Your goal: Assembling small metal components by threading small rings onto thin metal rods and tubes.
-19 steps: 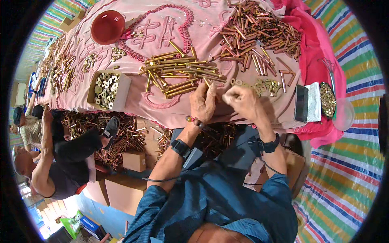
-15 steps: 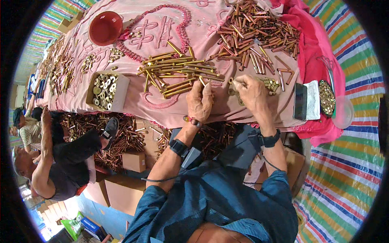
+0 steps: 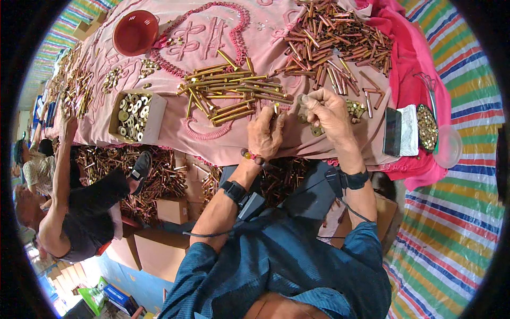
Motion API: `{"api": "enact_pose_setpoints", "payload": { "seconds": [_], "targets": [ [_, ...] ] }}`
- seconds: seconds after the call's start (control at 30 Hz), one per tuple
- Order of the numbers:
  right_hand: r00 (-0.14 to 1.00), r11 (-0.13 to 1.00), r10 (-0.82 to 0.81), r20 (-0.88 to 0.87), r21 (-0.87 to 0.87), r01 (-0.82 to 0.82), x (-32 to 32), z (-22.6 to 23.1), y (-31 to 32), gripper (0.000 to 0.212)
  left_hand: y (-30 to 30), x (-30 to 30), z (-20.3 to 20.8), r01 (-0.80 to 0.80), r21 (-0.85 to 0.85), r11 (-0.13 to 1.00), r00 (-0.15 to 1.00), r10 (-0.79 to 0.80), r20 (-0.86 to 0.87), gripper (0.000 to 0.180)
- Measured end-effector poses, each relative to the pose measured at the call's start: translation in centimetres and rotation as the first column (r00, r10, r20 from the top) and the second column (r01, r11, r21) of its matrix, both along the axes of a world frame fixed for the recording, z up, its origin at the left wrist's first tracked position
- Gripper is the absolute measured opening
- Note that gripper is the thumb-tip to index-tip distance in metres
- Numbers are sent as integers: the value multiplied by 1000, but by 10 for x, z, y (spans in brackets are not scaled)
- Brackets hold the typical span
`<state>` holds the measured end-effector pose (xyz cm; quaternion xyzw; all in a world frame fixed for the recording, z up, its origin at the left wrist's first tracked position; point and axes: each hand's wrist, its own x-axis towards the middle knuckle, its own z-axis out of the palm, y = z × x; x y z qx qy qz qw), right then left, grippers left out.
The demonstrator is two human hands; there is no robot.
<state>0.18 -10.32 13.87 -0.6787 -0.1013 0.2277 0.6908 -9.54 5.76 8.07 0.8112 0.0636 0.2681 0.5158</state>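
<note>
My left hand [image 3: 265, 133] is closed around a brass-coloured bolt [image 3: 277, 108]; only its tip shows above the fingers. To its right, my right hand [image 3: 329, 114] pinches a flat washer [image 3: 301, 100] between thumb and fingertips, a little apart from the bolt. Beneath the right hand lie more washers [image 3: 317, 130], partly hidden, and beside it a small heap of brass nuts [image 3: 356, 110]. A loose pile of long brass bolts [image 3: 226, 95] lies just beyond my left hand on the pink cloth [image 3: 180, 130].
A box of washers [image 3: 151, 119] and a red-brown bowl [image 3: 135, 33] stand left. Copper-coloured sleeves [image 3: 340, 40] are heaped at the far right, near a phone [image 3: 392, 132] and a tray of nuts [image 3: 426, 127]. Another person's arm [image 3: 62, 165] reaches in at the left.
The bolt in my left hand has turned from slanting to nearly upright. My right hand has risen slightly, with a washer now showing in its fingers. The other person's hand has reached farther onto the table.
</note>
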Motion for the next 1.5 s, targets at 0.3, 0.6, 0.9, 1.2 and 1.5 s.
{"api": "enact_pose_setpoints", "payload": {
  "seconds": [0.3, 0.6, 0.9, 1.2, 1.5],
  "targets": [
    [983, 973, 136, -125, 202, -109, -20, 15, 27, 14, -2, 0, 5, 84, -8, 996, 992, -83, 98, 11],
    [973, 996, 44, 225, -82, -26, -32, 19, 36, 17, -2, -1, -5, 52, 31, 998, 997, -54, 63, 10],
    [788, 771, -125, 602, -441, 460, 2, 12, -51, 20, -3, -3, 0, -11, 74, 997, 999, 7, 47, 16],
    [790, 613, -45, 612, -607, 506, 20, 7, -103, 24, -5, -4, 5, 41, -95, 995, 999, -37, 35, 35],
    [840, 568, 233, 490, -770, 292, 34, 3, -78, 22, -6, -2, 6, 41, -73, 997, 998, -38, 42, 26]
  ]
}}
